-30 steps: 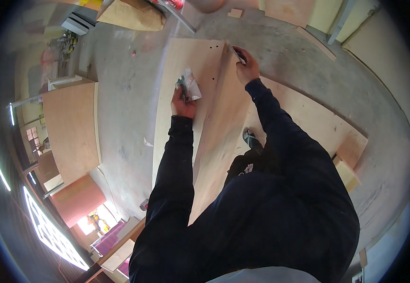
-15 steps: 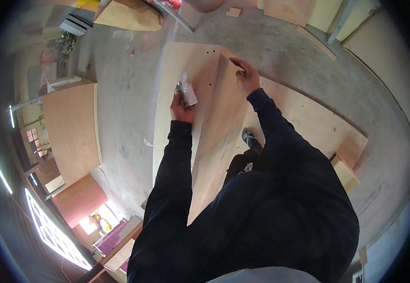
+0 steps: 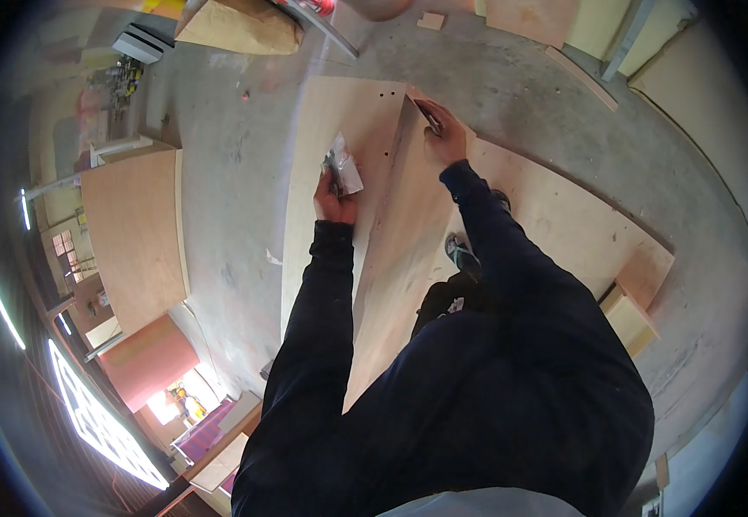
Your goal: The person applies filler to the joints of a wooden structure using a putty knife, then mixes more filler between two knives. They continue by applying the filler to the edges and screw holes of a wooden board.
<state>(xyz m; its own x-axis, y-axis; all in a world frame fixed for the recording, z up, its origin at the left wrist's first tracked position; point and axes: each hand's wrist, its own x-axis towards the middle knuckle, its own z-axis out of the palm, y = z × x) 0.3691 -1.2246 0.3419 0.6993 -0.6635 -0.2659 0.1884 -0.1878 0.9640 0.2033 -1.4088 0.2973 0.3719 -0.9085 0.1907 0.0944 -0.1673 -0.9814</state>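
My left hand (image 3: pixel 335 205) is closed around a clear plastic bag (image 3: pixel 345 169) with small dark pieces in it, over a pale plywood panel (image 3: pixel 326 112). A few dark holes show near that panel's far end. Beside it, an upright plywood board (image 3: pixel 402 185) runs lengthwise toward me. At the far end of this board is my right hand (image 3: pixel 446 140), its fingers curled in at the corner; I cannot tell what they hold. Another broad plywood panel (image 3: pixel 563 202) lies to the right, with my sandaled foot (image 3: pixel 460 251) near the boards.
A plywood-topped cabinet (image 3: pixel 133 233) stands on the concrete floor (image 3: pixel 236 189) at left. A brown paper sack (image 3: pixel 240 28) lies at the upper left. On the floor at upper right are a thin wood strip (image 3: pixel 582 77) and a small wood block (image 3: pixel 431 21).
My right hand has shifted slightly left and turned at the board's far corner. My left hand keeps hold of the plastic bag in nearly the same place.
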